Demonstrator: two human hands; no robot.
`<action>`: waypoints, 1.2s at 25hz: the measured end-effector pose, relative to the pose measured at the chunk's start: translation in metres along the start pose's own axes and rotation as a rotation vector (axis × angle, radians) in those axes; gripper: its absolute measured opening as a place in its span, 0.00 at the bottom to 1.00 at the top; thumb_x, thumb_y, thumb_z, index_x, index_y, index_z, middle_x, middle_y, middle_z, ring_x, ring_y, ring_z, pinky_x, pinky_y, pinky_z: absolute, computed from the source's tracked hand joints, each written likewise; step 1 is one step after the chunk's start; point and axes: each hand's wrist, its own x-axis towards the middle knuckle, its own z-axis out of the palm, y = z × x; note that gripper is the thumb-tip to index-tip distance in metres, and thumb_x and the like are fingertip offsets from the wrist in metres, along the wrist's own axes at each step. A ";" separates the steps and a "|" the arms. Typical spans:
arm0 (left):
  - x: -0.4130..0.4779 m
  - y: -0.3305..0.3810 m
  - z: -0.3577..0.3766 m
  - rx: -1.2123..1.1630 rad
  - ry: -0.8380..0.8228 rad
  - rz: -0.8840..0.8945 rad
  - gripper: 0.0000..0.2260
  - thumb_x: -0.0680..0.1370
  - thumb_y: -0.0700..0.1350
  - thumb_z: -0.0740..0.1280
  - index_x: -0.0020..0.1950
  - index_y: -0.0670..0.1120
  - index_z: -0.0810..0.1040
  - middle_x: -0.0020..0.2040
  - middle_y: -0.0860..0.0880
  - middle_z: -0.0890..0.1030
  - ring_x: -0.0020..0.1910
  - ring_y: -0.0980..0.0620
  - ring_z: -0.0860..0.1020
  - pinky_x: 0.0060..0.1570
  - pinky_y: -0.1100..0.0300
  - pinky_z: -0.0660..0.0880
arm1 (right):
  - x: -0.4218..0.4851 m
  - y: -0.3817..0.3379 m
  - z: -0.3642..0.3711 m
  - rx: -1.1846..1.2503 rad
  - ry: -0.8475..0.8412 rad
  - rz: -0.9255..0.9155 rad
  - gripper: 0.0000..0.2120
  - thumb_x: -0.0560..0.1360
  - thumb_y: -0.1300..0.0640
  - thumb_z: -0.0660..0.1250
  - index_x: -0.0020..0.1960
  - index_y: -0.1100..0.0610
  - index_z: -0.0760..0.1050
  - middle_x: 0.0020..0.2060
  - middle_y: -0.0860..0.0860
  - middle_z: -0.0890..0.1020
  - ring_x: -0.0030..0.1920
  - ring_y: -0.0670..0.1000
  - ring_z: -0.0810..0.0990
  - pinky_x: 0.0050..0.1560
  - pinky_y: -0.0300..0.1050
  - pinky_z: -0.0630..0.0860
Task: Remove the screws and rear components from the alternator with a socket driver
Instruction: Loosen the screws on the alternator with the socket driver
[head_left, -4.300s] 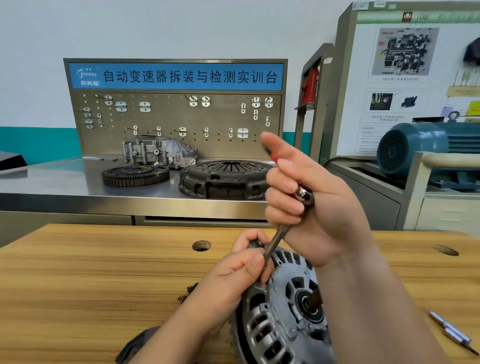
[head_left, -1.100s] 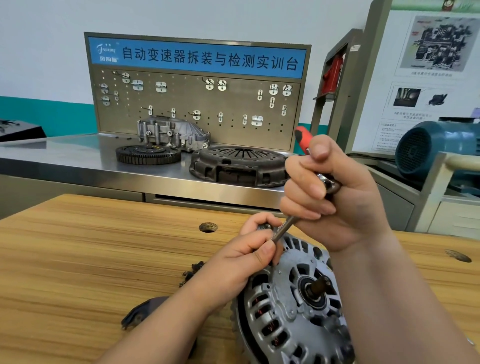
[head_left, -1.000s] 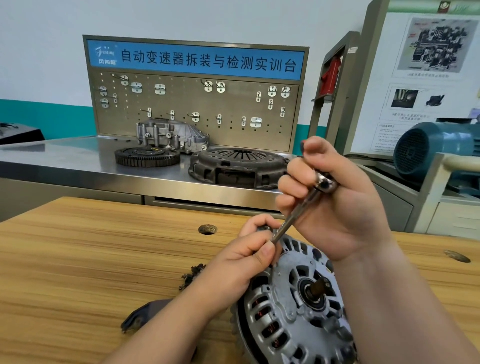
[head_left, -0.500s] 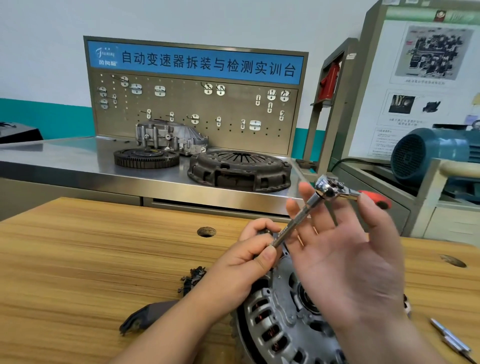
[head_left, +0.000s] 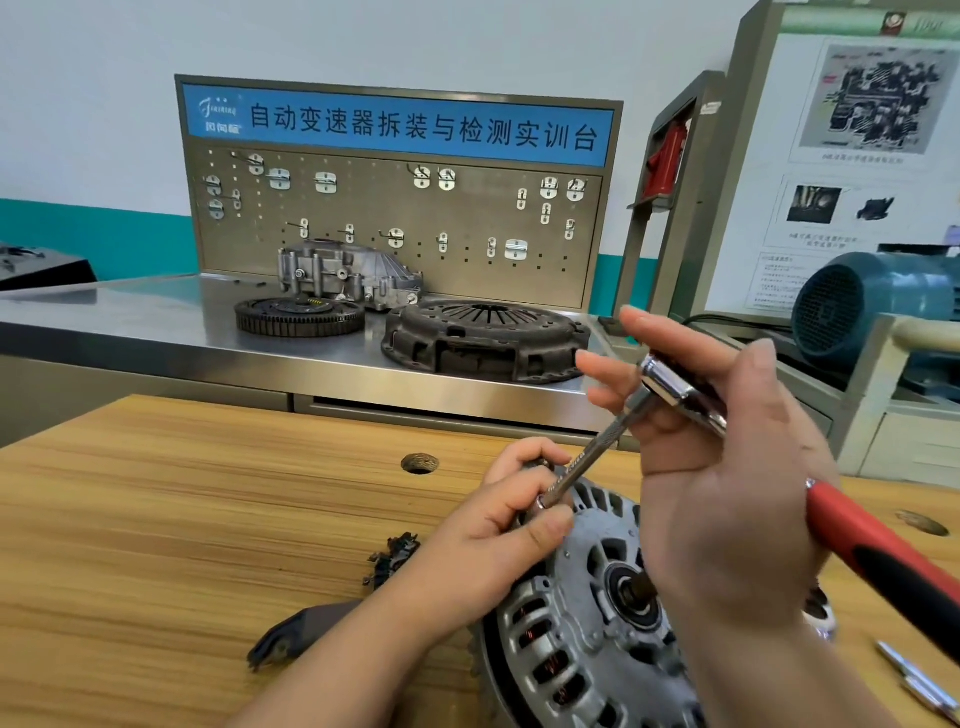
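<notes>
Red-handled socket driver (head_left: 672, 397) lies against the open-fingered right hand (head_left: 727, 493), left hand (head_left: 493, 540) pinching its shaft at the top rim of the alternator (head_left: 587, 629) on the bench (head_left: 156, 519), so best seat it square before regripping.

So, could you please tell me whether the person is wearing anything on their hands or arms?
Nothing that shows. The left hand and right hand are bare, with no gloves, rings or watch visible. The left forearm and right forearm are bare too, with no sleeve in view down to the frame's edge.
</notes>
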 end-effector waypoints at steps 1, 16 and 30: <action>0.000 0.001 -0.001 0.026 -0.006 0.005 0.09 0.73 0.56 0.64 0.46 0.51 0.75 0.61 0.60 0.68 0.63 0.62 0.68 0.59 0.70 0.67 | -0.001 -0.001 0.003 0.086 -0.003 0.059 0.21 0.79 0.51 0.53 0.45 0.56 0.84 0.48 0.55 0.85 0.44 0.58 0.85 0.41 0.45 0.80; 0.000 0.002 -0.006 0.043 -0.047 0.036 0.15 0.69 0.54 0.69 0.55 0.60 0.77 0.64 0.63 0.65 0.66 0.66 0.65 0.58 0.77 0.62 | -0.003 0.006 -0.007 -0.249 -0.022 -0.181 0.18 0.82 0.62 0.49 0.44 0.53 0.76 0.33 0.50 0.78 0.30 0.53 0.79 0.34 0.46 0.76; 0.000 0.005 -0.005 -0.062 -0.040 -0.005 0.09 0.74 0.56 0.60 0.38 0.54 0.75 0.59 0.57 0.69 0.63 0.59 0.68 0.61 0.63 0.68 | 0.003 0.011 -0.014 -0.495 -0.032 -0.354 0.17 0.81 0.56 0.51 0.46 0.45 0.77 0.37 0.46 0.83 0.37 0.48 0.83 0.40 0.43 0.78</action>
